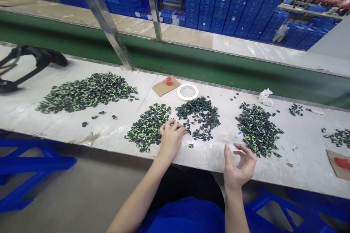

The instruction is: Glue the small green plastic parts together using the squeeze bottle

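Worktop (64, 133) fills most of my view, small dark pieces heaped along it, with 2 hands at the near edge. The left hand (171, 140) is between a heap of green-dotted pieces (146, 127), partly covering it, and a loose ring of dark pieces (210, 116). Its fingers (178, 126) bend downward with their tips at the ring's left side; their undersides are hidden, so I cannot tell whether they pinch anything.

The right hand (240, 167) has its thumb apart from its bent fingers, released as far as I can make out. Just beyond it is a translucent bottle (235, 137) with a blue tip, hard for me to separate from the pale surface, beside another heap (258, 129).

Toward the far edge I see a white tape roll (179, 93) just beside some cardboard (159, 89) bearing a red cup (168, 81). The largest heap (90, 93) lies toward the left end, where a black frame (38, 63) is cut off from my view. At the right end, a red item (342, 163) is cut off too.
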`<state>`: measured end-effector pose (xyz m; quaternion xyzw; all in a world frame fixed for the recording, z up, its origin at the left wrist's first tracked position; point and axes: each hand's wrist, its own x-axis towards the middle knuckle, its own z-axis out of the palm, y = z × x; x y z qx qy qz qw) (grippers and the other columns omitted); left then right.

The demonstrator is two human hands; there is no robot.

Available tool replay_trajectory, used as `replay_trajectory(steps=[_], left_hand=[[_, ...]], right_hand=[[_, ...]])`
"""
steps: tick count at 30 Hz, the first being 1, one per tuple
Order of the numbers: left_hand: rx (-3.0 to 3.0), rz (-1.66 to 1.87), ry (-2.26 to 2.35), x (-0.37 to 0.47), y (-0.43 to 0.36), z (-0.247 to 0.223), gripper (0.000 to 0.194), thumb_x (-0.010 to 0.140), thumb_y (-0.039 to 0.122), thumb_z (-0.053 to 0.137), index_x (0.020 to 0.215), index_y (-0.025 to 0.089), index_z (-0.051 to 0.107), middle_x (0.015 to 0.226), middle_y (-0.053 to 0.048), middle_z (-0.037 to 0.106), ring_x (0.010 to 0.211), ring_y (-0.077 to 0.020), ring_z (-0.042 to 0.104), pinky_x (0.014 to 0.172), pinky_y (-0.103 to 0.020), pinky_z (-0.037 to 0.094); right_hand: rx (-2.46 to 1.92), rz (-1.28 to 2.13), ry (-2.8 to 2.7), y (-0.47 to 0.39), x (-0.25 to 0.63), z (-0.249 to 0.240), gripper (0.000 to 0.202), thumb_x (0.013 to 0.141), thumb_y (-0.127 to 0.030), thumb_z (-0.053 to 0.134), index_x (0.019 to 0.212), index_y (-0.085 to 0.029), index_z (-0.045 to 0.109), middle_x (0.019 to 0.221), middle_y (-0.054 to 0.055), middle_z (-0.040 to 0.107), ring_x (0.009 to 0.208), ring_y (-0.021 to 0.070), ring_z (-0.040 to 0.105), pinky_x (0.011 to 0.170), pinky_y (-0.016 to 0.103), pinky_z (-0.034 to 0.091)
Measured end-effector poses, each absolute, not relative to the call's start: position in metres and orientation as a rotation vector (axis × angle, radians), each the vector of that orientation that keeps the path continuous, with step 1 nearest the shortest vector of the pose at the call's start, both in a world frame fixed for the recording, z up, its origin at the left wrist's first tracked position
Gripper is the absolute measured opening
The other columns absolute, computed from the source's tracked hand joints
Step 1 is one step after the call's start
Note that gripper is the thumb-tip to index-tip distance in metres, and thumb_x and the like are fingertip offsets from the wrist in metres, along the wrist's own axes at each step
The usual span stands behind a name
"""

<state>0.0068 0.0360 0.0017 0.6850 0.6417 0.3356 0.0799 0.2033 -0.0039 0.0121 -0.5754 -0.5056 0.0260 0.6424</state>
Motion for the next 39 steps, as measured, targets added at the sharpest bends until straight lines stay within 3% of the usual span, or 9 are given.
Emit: replay_trajectory(steps=[4,10,13,17,20,24,27,33,39], left_hand=[[2.019,1.065,1.899,0.001,0.037,0.004,0.017,0.083,0.01,0.063,0.075,0.024,0.069,0.094,-0.005,0.071,0.108,-0.0306,0.049,0.085,-0.046,0.031],[2.041,1.179,1.549,0.004,0.015,0.017,0.02,0.091,0.017,0.052,0.081,0.024,0.067,0.102,-0.004,0.067,0.107,-0.0234,0.051,0.09,-0.042,0.034],[2.075,1.161,1.361,0.009,0.007,0.021,0.023,0.094,0.021,0.049,0.081,0.025,0.067,0.101,-0.004,0.068,0.108,-0.0216,0.053,0.093,-0.04,0.034],[2.029,1.122,1.409,0.011,0.003,0.013,0.013,0.091,0.027,0.055,0.101,0.024,0.064,0.106,-0.005,0.068,0.107,-0.0222,0.056,0.093,-0.04,0.035],[2.057,1.039,1.575,0.011,0.0,0.001,0.024,0.089,0.025,0.059,0.112,0.025,0.06,0.111,-0.006,0.067,0.108,-0.0237,0.056,0.091,-0.041,0.036],[2.144,1.011,1.674,0.013,-0.002,-0.012,0.015,0.088,0.015,0.058,0.095,0.024,0.067,0.108,-0.007,0.067,0.109,-0.0258,0.053,0.084,-0.04,0.039],[2.118,1.062,1.638,0.015,0.0,-0.014,0.013,0.087,0.013,0.058,0.088,0.023,0.067,0.107,-0.007,0.067,0.107,-0.0255,0.052,0.084,-0.04,0.042],[1.854,1.06,1.521,0.019,-0.001,-0.01,0.015,0.089,0.015,0.052,0.093,0.022,0.065,0.089,-0.004,0.068,0.092,-0.0206,0.058,0.085,-0.039,0.047],[1.572,1.146,1.441,0.021,-0.006,-0.005,0.012,0.086,0.02,0.055,0.089,0.021,0.067,0.09,-0.004,0.064,0.087,-0.0181,0.064,0.082,-0.034,0.052]], right_hand=[[-1.37,0.428,-1.203,-0.011,0.19,0.008,0.015,0.081,-0.03,0.068,0.088,-0.018,0.063,0.083,0.005,0.066,0.072,0.0158,0.063,0.063,0.029,0.052],[-1.268,1.244,-1.054,-0.004,0.163,0.016,0.036,0.076,-0.049,0.069,0.096,-0.019,0.07,0.078,0.005,0.071,0.069,0.0181,0.066,0.058,0.028,0.056],[-1.177,1.42,-1.03,0.001,0.16,0.019,0.034,0.071,-0.05,0.073,0.084,-0.019,0.073,0.073,0.003,0.071,0.062,0.0157,0.064,0.057,0.027,0.055],[-1.218,1.42,-0.998,0.005,0.168,0.017,0.029,0.065,-0.046,0.078,0.073,-0.019,0.073,0.068,0.002,0.071,0.061,0.0154,0.064,0.059,0.027,0.055],[-1.329,1.327,-0.974,0.005,0.175,0.011,0.033,0.062,-0.047,0.078,0.078,-0.019,0.075,0.072,0.005,0.073,0.067,0.0189,0.068,0.066,0.031,0.058],[-1.431,1.218,-1.014,0.001,0.174,0.002,0.036,0.067,-0.047,0.074,0.089,-0.017,0.075,0.082,0.008,0.075,0.076,0.0229,0.071,0.075,0.037,0.058],[-1.458,1.176,-1.104,-0.003,0.169,-0.001,0.031,0.072,-0.045,0.07,0.085,-0.017,0.074,0.086,0.009,0.076,0.079,0.0235,0.071,0.077,0.037,0.058],[-1.385,1.195,-1.182,-0.004,0.164,0.003,0.026,0.076,-0.042,0.068,0.085,-0.018,0.075,0.087,0.007,0.076,0.08,0.0227,0.072,0.077,0.036,0.059],[-1.319,1.275,-1.107,-0.002,0.165,0.009,0.023,0.07,-0.04,0.075,0.078,-0.019,0.076,0.08,0.006,0.076,0.073,0.0219,0.072,0.077,0.039,0.059]])
